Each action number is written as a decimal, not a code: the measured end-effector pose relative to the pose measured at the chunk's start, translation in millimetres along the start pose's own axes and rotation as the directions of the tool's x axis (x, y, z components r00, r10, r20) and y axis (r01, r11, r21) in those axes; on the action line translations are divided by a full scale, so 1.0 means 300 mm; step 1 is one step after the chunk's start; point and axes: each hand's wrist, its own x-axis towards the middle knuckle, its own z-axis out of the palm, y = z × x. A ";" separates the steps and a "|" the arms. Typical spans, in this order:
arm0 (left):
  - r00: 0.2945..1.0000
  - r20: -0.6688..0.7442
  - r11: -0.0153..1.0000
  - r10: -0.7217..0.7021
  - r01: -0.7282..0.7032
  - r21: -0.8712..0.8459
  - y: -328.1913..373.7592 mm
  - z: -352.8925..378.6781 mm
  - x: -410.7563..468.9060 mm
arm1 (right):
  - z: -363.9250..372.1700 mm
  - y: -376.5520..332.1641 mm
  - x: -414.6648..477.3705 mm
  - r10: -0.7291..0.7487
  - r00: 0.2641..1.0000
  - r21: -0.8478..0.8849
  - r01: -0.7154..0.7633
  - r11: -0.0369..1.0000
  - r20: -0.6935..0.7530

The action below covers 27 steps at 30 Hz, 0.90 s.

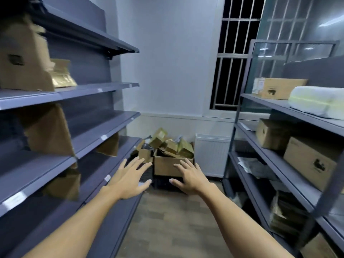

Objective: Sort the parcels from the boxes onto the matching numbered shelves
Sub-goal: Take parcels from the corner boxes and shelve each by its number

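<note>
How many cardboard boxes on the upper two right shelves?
3: one box on the top shelf, smaller box and larger box on the shelf below; more may be hidden.

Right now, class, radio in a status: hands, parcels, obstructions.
Left hand, right hand open, empty. Parcels heaped in cardboard box ahead, untouched. Nothing visible blocking the floor.

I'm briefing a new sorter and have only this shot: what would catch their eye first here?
Two bare arms reach down the aisle, left hand and right hand open with fingers spread, holding nothing. Beyond them, on the floor by the far wall, a cardboard box overflows with brown parcels. Grey shelves flank the aisle, the right ones carrying a tan carton and a white padded parcel.
</note>
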 end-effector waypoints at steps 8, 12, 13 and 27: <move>0.994 0.035 0.994 0.106 -0.105 -0.022 -0.163 0.158 0.518 | 0.021 0.159 0.412 0.105 0.994 -0.021 -0.105 0.994 0.009; 0.981 0.065 0.983 0.185 -0.184 -0.021 -0.203 0.251 0.719 | 0.068 0.251 0.556 0.131 0.989 -0.024 -0.130 0.991 0.072; 0.977 0.067 0.979 0.203 -0.202 -0.021 -0.214 0.275 0.769 | 0.081 0.276 0.593 0.137 0.987 -0.019 -0.136 0.991 0.080; 0.919 0.110 0.926 0.377 -0.378 -0.014 -0.316 0.564 1.592 | 0.301 0.763 1.281 0.121 0.986 0.020 -0.124 0.992 0.115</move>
